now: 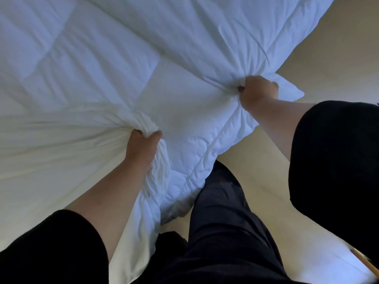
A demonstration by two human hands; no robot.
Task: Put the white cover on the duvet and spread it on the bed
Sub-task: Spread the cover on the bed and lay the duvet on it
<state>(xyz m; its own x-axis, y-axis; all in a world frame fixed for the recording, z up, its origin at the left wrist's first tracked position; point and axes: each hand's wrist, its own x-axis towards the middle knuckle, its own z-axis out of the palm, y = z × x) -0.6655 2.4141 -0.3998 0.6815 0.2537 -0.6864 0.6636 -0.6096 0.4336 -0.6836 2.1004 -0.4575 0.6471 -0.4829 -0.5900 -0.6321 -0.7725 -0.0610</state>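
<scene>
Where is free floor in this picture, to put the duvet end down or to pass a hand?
Bare floor lies between the duvet edge, the leg and the right arm, and again right of the duvet's corner. Left is crowded: the cover, bunched in the left hand; the right hand holds the duvet.

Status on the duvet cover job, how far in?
Early to midway. Done: the white cover lies bunched against the quilted duvet. In hand: left hand grips gathered cover fabric; right hand grips the duvet near its corner. Left: most of the duvet shows uncovered; pulling the cover over and spreading remain.
</scene>
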